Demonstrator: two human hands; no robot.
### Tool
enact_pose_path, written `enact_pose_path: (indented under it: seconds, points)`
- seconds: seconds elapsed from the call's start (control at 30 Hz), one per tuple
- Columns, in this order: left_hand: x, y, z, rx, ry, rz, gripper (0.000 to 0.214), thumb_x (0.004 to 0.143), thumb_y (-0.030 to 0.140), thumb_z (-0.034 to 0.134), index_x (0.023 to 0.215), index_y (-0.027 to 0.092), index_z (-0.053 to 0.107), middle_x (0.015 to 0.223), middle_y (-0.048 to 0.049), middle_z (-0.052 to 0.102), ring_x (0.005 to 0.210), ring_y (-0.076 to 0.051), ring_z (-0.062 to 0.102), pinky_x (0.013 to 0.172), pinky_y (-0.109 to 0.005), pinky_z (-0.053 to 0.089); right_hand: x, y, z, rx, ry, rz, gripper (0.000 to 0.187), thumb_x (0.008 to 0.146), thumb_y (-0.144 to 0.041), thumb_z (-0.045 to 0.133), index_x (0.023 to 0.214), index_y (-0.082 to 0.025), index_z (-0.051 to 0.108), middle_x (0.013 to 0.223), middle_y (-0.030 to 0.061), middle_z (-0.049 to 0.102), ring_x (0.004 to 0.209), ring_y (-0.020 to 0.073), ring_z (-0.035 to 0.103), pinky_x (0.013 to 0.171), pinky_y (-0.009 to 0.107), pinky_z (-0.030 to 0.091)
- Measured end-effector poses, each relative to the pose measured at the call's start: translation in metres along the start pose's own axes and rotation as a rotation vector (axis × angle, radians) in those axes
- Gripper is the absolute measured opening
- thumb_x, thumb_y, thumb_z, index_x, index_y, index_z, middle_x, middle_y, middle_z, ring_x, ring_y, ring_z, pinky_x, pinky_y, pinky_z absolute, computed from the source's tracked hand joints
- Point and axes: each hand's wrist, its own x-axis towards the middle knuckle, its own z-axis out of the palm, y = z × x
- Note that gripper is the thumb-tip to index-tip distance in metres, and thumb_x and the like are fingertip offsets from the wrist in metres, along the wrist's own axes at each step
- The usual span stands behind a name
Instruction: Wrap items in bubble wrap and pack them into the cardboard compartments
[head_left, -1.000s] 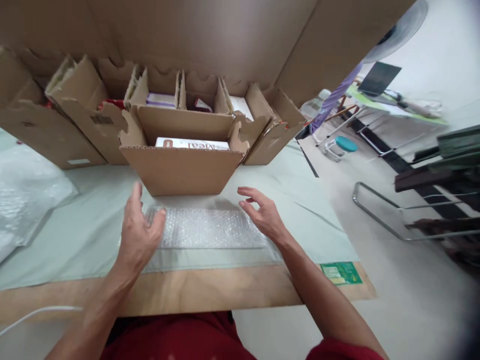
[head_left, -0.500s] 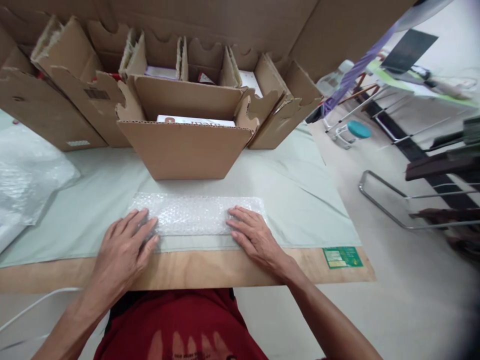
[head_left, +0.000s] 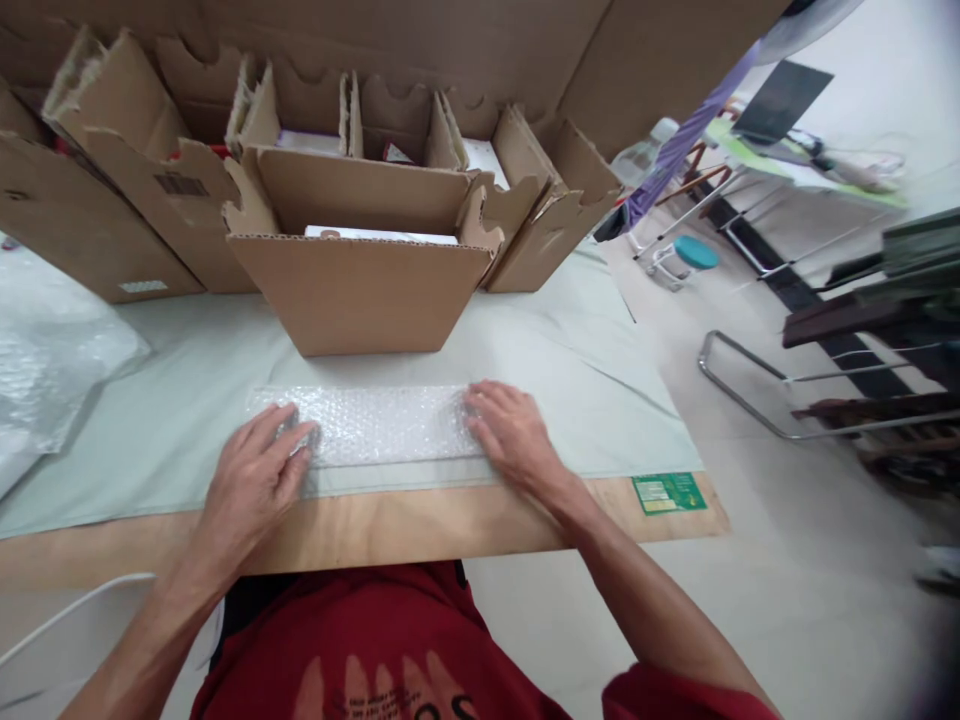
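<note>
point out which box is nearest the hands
The front box, just beyond the bubble wrap; the other boxes stand in a row behind it.

A flat strip of bubble wrap [head_left: 386,425] lies on the pale green cloth [head_left: 585,390]. Taking this strip as the clock centre, at its nine o'clock end the left hand [head_left: 256,468] rests its fingers on the wrap; at its three o'clock end the right hand [head_left: 514,432] does the same. At twelve o'clock, apart from the strip, stands an open cardboard box [head_left: 360,300], with a white item [head_left: 382,237] inside. Between nine and ten o'clock lies a bubble wrap heap [head_left: 56,355]. At two o'clock, farther away, is a teal stool [head_left: 694,252].
</note>
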Motion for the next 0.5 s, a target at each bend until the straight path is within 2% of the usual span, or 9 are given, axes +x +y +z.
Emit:
enact_pose_path:
  seconds: [0.1, 0.2, 0.3, 0.4, 0.5]
  points:
    - [0.006, -0.003, -0.003, 0.045, -0.020, 0.001, 0.039, 0.101, 0.035, 0.041, 0.127, 0.018, 0.065, 0.137, -0.0184, 0.064, 0.136, -0.038, 0.055, 0.108, -0.057, 0.048, -0.001, 0.031, -0.012, -0.128, -0.015, 0.145, 0.029, 0.096, -0.028, 0.062, 0.123, -0.021, 0.071, 0.119, 0.0133, 0.075, 0.109, 0.0320, 0.063, 0.091, 0.045, 0.046]
    - [0.016, 0.003, -0.006, 0.116, -0.083, 0.053, 0.041, 0.098, 0.035, 0.042, 0.128, 0.017, 0.064, 0.141, -0.0209, 0.061, 0.140, -0.042, 0.050, 0.108, -0.060, 0.047, 0.003, 0.037, -0.011, -0.139, 0.036, 0.107, 0.013, 0.094, -0.026, 0.064, 0.101, -0.022, 0.075, 0.097, 0.0096, 0.076, 0.094, 0.0294, 0.062, 0.085, 0.043, 0.044]
    - [0.029, 0.007, -0.010, 0.167, -0.126, 0.082, 0.047, 0.094, 0.036, 0.047, 0.135, 0.018, 0.059, 0.150, -0.0211, 0.055, 0.145, -0.042, 0.044, 0.112, -0.062, 0.042, 0.004, 0.029, -0.007, -0.075, 0.218, 0.009, 0.012, 0.096, -0.022, 0.060, 0.093, -0.023, 0.071, 0.103, 0.0083, 0.074, 0.095, 0.0271, 0.062, 0.086, 0.043, 0.043]
    - [0.043, 0.007, -0.015, 0.182, -0.168, 0.104, 0.057, 0.089, 0.035, 0.053, 0.144, 0.018, 0.053, 0.157, -0.0216, 0.048, 0.150, -0.041, 0.038, 0.117, -0.063, 0.035, -0.004, 0.017, -0.015, 0.068, 0.362, -0.061, 0.011, 0.095, -0.018, 0.059, 0.089, -0.025, 0.067, 0.113, 0.0069, 0.072, 0.101, 0.0263, 0.064, 0.092, 0.044, 0.045]
    - [0.052, 0.002, -0.018, 0.161, -0.206, 0.147, 0.062, 0.086, 0.039, 0.060, 0.144, 0.019, 0.054, 0.159, -0.0212, 0.046, 0.153, -0.041, 0.035, 0.119, -0.062, 0.032, -0.020, 0.006, -0.035, 0.283, 0.375, -0.133, 0.015, 0.091, -0.012, 0.056, 0.088, -0.026, 0.062, 0.121, 0.0062, 0.071, 0.111, 0.0262, 0.065, 0.096, 0.045, 0.048]
